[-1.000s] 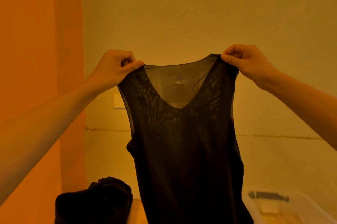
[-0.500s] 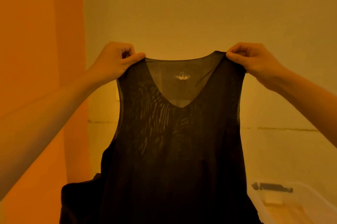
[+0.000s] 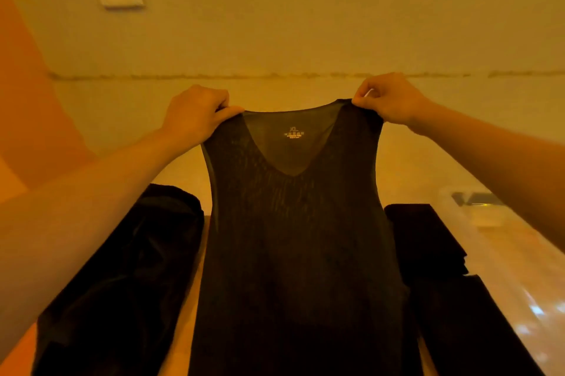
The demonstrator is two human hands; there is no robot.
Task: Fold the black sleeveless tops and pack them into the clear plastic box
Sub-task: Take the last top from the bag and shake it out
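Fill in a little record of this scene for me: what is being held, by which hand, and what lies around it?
held item: black sleeveless top, hanging unfolded, V-neck facing the camera
left hand: pinches one shoulder strap
right hand: pinches the other shoulder strap
left of it: loose pile of black clothes on the table
right of it: flat stack of black clothes
far right: clear plastic box, contents too blurred to tell

"XL" at neck of black top (image 3: 293, 253)
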